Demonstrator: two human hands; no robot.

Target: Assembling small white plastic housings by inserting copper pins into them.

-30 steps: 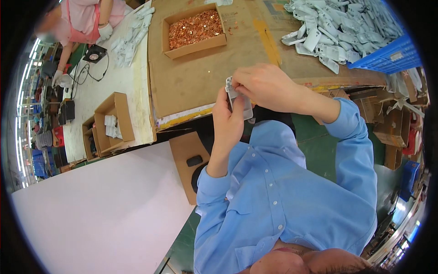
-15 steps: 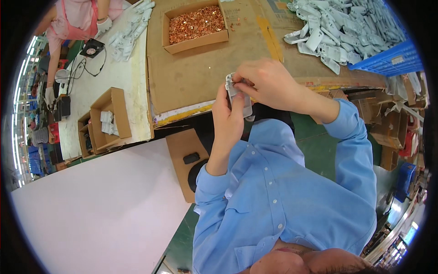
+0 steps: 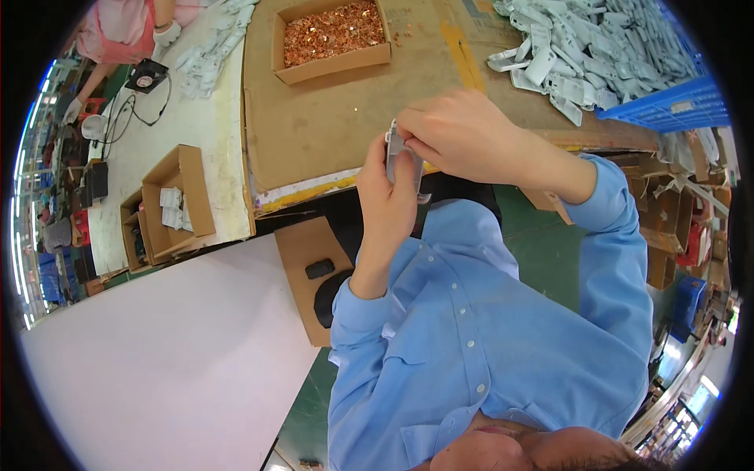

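Note:
My left hand (image 3: pixel 385 192) is closed around a pale grey plastic shell (image 3: pixel 414 174), long and shallow, with the thumb lying over its inner face. It is held just above the table's near edge. My right hand (image 3: pixel 463 133) bends over the shell's far end, thumb and fingers pinched together there. Whatever sits between those fingertips is hidden. Beyond both hands stands an open cardboard box (image 3: pixel 338 71) filled with small copper-coloured metal pieces (image 3: pixel 334 35).
Many similar grey shells (image 3: pixel 561 59) lie heaped at the far right beside a blue plastic crate (image 3: pixel 667 106). Cardboard (image 3: pixel 314 133) covers the table. On the left bench are a cardboard box (image 3: pixel 196 188) with white parts, a small black fan (image 3: pixel 148 76) and a gloved co-worker in pink (image 3: pixel 122 31).
My right hand has closed in over the shell's far end, covering more of it. The shell has turned slightly in my left hand. The whole view has shifted a little.

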